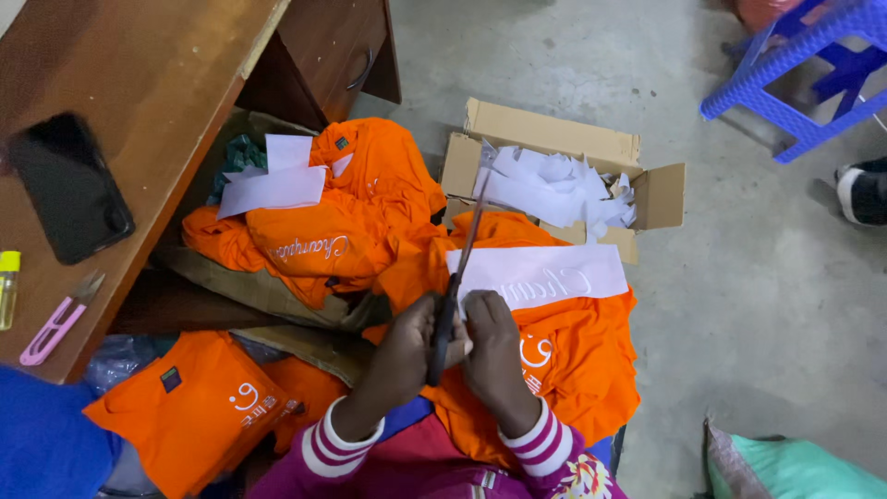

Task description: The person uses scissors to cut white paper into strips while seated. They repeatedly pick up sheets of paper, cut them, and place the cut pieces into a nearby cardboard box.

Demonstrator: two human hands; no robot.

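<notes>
Scissors (pixel 455 296) are gripped closed-fisted by both left hand (pixel 402 346) and right hand (pixel 494 346), blades toward 12 o'clock along white transfer sheet (pixel 545 275) edge on orange shirt (pixel 564 370); sheet best kept flat, cuts short.

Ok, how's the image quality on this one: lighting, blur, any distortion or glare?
Head view: even, soft light, no hard shadows; the hands, left and right, and the scissors are sharp enough, no motion blur; the white paper strip is bright, its lettering faint; slight glare on the phone; mild wide-angle bend at the stool.
</notes>
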